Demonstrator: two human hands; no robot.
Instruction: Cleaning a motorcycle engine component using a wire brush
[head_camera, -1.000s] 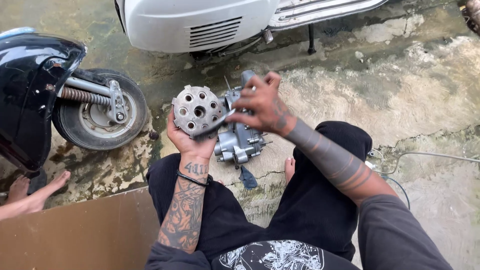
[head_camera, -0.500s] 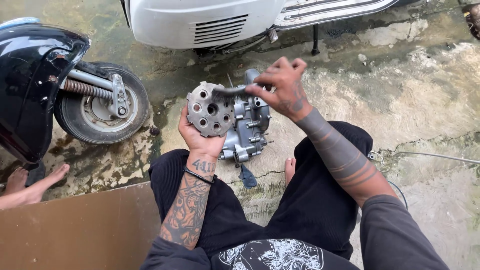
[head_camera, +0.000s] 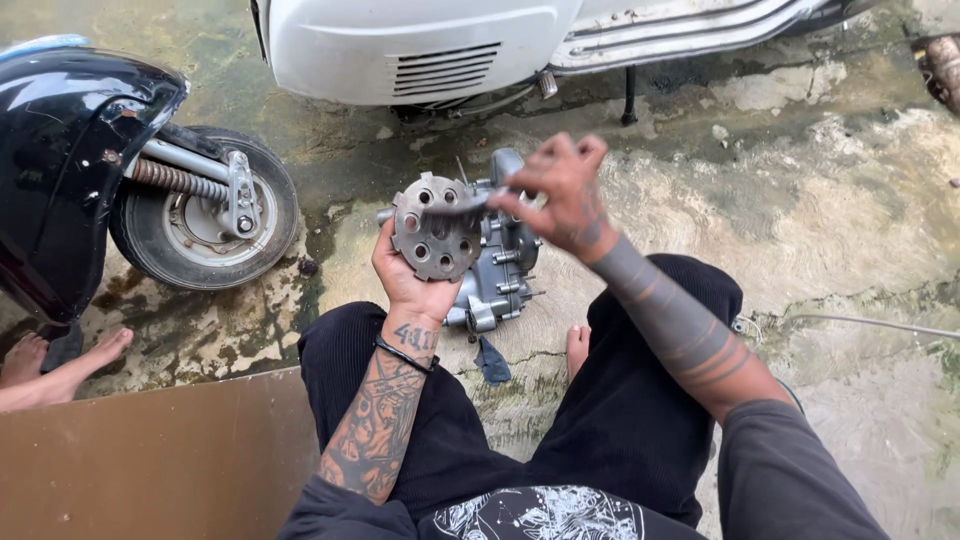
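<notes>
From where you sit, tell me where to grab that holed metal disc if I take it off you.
Take the disc by its notched rim on the upper left, coming from the wheel side. It stands nearly upright, face toward the camera; the left hand cups its lower edge, and the right hand works a tool across its top right, so only that edge looks free.

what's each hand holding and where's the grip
The left hand cups the round holed metal disc from below by its lower rim. The right hand pinches a thin tool at its near end.
</notes>
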